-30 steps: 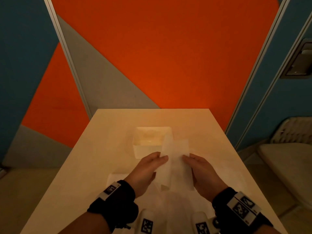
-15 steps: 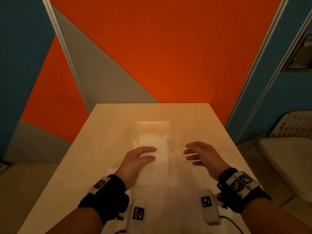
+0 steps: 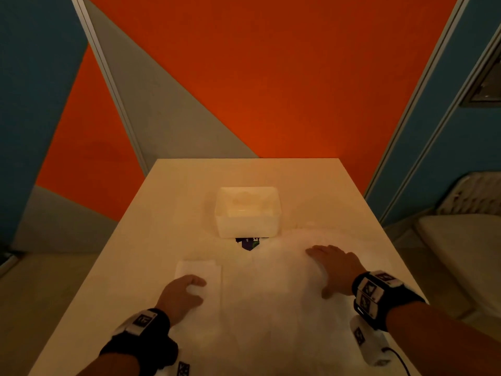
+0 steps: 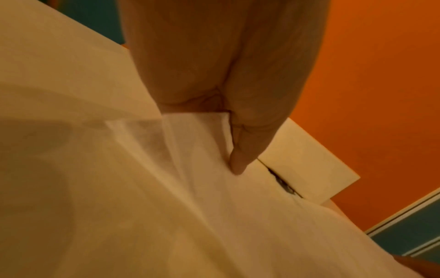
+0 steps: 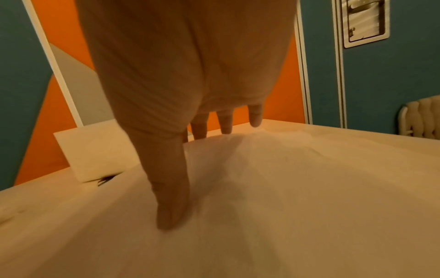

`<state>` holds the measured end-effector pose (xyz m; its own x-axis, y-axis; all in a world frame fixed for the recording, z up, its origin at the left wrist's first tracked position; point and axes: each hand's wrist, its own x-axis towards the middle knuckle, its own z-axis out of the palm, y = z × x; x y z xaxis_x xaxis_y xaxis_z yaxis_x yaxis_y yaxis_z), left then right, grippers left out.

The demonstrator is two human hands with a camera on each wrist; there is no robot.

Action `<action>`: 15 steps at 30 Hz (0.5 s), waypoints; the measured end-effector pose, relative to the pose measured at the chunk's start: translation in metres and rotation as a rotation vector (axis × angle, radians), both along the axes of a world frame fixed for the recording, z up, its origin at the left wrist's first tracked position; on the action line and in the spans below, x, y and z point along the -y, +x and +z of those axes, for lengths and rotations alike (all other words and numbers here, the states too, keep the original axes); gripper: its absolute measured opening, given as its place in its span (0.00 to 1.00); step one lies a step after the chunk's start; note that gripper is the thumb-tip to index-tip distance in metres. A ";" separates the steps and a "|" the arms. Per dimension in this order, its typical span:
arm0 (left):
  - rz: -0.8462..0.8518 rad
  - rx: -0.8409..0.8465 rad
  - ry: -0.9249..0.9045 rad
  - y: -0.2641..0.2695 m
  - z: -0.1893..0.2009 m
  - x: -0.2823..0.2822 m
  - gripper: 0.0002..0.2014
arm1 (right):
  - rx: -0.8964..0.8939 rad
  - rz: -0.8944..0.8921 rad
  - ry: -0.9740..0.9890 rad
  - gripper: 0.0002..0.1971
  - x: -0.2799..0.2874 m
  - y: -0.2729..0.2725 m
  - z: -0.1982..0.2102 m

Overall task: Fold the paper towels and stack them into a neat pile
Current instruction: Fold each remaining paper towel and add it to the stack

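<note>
Nearest: my left hand (image 3: 181,295), fingers curled, pinches the near part of the small folded white paper towel (image 3: 199,270), which lies on the table's left half, its left edge just inside the pale rectangular wooden table (image 3: 130,280) rim. Right: my right hand (image 3: 334,268), fingers spread flat, rests on the wide unfolded white paper sheet (image 3: 271,294) covering the middle. Beyond: bare tabletop, then a white rectangular plastic tub (image 3: 248,213), a dark printed scrap (image 3: 248,243) at its near edge. Farthest: the table's back edge against the orange wall (image 3: 271,77).

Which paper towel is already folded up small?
The small folded towel under the left hand. The big towel under the right hand lies spread out flat.
</note>
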<state>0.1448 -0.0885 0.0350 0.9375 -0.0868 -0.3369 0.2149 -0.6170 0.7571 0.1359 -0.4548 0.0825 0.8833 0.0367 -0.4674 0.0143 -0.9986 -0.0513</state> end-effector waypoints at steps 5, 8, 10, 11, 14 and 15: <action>-0.054 0.105 0.126 -0.003 -0.009 -0.002 0.19 | -0.013 -0.003 -0.004 0.52 -0.004 -0.001 -0.004; -0.068 0.138 0.197 0.000 -0.009 -0.003 0.22 | 0.005 -0.001 -0.005 0.52 -0.005 0.000 -0.004; -0.063 0.160 0.234 0.004 -0.007 -0.003 0.24 | 0.018 0.002 -0.004 0.52 -0.006 0.000 -0.004; -0.056 0.167 0.246 0.006 -0.007 -0.003 0.24 | 0.022 0.003 -0.004 0.52 -0.006 -0.001 -0.004; -0.027 0.177 0.254 0.012 -0.005 -0.003 0.25 | 0.032 0.001 0.007 0.51 -0.005 -0.002 -0.004; -0.022 0.174 0.255 0.013 -0.005 -0.004 0.25 | 0.036 0.001 0.009 0.51 -0.005 -0.002 -0.004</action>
